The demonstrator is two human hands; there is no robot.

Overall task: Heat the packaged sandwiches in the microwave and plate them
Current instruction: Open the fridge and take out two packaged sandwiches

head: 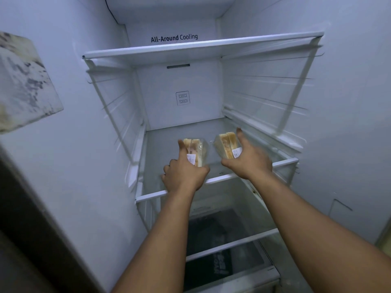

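Both hands taking wrapped sandwiches off fridge shelf (152,194).
Left hand (184,172) gripping left sandwich (195,152); right hand (248,157) clasping right sandwich (226,144). Likely light, soft, film slippery: hold by flat sides, don't squeeze.

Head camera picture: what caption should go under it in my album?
Both hands, left and right, grasp packaged sandwiches on a fridge shelf.
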